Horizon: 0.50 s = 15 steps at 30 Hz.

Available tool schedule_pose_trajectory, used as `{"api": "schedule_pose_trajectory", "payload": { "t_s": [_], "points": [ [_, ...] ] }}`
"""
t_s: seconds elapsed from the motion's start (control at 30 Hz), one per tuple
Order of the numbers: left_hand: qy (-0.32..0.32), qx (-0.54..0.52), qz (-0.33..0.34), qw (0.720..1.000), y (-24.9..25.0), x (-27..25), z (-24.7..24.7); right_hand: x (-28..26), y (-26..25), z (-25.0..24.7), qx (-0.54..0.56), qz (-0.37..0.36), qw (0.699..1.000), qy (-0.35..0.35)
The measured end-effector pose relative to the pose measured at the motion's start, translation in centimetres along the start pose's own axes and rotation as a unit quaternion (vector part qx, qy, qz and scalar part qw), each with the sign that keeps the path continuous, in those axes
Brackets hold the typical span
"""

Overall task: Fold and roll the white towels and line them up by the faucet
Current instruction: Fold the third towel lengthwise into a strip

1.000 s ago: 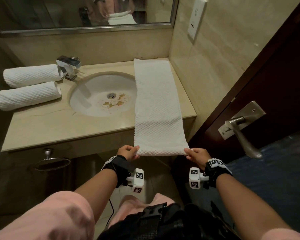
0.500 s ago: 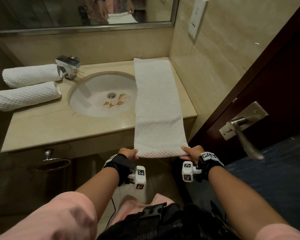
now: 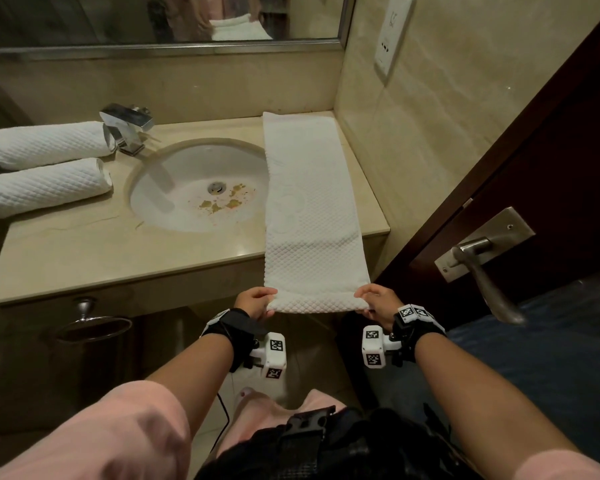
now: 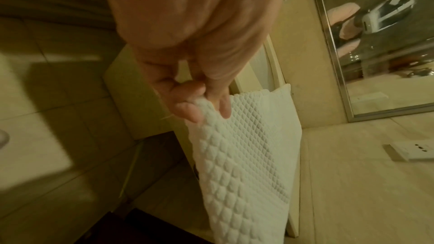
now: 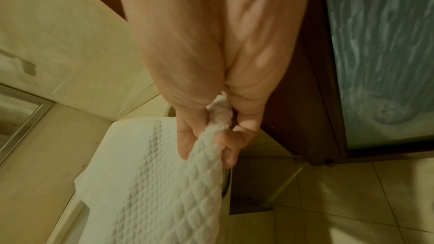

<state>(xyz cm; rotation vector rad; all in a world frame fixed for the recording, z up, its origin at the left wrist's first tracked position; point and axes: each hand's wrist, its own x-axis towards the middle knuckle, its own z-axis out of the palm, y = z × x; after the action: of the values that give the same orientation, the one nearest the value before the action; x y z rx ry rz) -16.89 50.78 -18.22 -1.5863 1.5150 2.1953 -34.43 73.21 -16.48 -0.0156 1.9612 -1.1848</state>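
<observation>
Far off to the left of both hands, two rolled white towels with a quilted diamond weave lay side by side on the smooth beige stone counter (image 3: 84,251): the rear roll (image 3: 47,144) with its end just beside the angular chrome faucet (image 3: 127,128), the front roll (image 3: 44,187) near it. Right of them, ahead of the left hand, sat one round white porcelain basin (image 3: 174,188), its glossy floor blotched with yellowish stains around a metal drain.

One long folded white towel (image 3: 305,202), the same bumpy diamond texture, stretched as a flat narrow strip from the back wall along the counter's right side, over the front edge and down to the hands. The left hand (image 3: 255,301) pinched its near left corner, thumb on top and fingers (image 4: 187,108) curled beneath, as the left wrist view showed. The right hand (image 3: 376,299) gripped the near right corner, the cloth bunched between thumb and curled fingers (image 5: 231,144) in the right wrist view. The near end curled slightly under between the two hands.

To the right of the right hand stood a dark wooden door (image 3: 534,174) with one brushed metal lever handle (image 3: 482,271). Above the counter, one white rectangular wall socket (image 3: 394,32) was set in the polished beige wall.
</observation>
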Motion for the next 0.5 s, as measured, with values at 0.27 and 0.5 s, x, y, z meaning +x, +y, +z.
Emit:
{"api": "schedule_pose_trajectory", "payload": {
  "t_s": [0.27, 0.5],
  "points": [
    [-0.052, -0.032, 0.010, 0.998, -0.2, 0.6, -0.7, -0.7, -1.5, -1.2, 0.001, 0.001, 0.998, -0.067],
    [-0.132, -0.057, -0.065, 0.988, 2.1, -0.6, -2.1, -0.3, -1.2, -1.8, -0.135, -0.023, 0.989, -0.060]
  ]
}}
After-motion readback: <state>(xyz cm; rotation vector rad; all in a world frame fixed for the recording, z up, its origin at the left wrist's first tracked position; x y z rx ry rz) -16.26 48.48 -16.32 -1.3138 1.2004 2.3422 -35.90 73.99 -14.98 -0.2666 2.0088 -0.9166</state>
